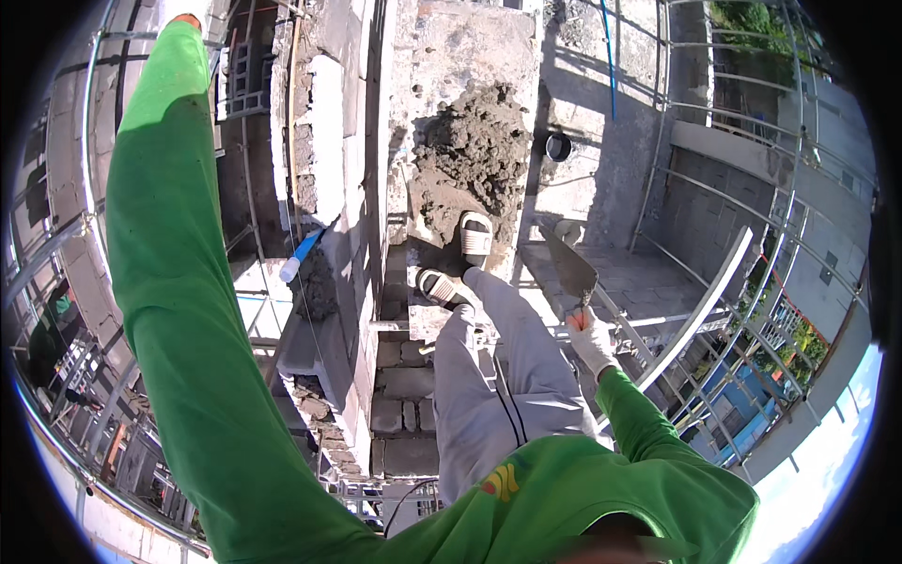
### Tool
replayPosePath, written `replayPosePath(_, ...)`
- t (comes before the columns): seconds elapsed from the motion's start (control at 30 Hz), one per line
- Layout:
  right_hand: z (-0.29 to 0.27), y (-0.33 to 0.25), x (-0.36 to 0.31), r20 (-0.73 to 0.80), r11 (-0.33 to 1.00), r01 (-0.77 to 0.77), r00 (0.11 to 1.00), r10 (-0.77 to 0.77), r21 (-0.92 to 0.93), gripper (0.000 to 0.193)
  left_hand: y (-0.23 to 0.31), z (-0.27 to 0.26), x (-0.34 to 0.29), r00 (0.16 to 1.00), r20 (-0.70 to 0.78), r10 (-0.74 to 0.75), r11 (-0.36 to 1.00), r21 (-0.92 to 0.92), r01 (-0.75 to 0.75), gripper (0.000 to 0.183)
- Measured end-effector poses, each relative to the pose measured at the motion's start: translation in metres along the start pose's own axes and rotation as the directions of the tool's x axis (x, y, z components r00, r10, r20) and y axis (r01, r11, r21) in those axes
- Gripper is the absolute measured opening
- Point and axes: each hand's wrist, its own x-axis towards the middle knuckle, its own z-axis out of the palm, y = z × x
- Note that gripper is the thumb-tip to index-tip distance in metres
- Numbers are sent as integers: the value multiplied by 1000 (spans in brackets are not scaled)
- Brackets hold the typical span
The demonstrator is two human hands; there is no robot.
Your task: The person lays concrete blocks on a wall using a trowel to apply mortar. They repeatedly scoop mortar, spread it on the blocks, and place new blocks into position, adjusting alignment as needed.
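Observation:
My right hand (589,340), in a pale work glove, is closed on the handle of a pointed trowel (571,265). Mortar smears the trowel's grey blade, held out over the platform to the right of my feet. My left arm stretches far up along the left side. Only a bit of my left hand (186,13) shows at the top edge, apparently in a white glove; its fingers are cut off from view. A heap of wet grey mortar (481,141) lies on a board (460,38) just ahead of my sandals.
On the left runs a block wall (352,282) with a pale top strip (327,141). A blue pipe with a white end (299,258) sticks out there beside a thin string. A dark round container (558,146) stands right of the mortar. Scaffold tubes (794,169) surround the platform.

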Motion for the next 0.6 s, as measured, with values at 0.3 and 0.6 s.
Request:
replayPosePath(0.3,31,-65,212,37,761,495,847,-530,-419,16,-40,-3,-162,949,-158,272,770,-556,-313,34)
replayPosePath(0.6,193,-101,373,11,784,444,873,-488,-433,25,-201,215,-529,445,895,27,973,-125,192,66)
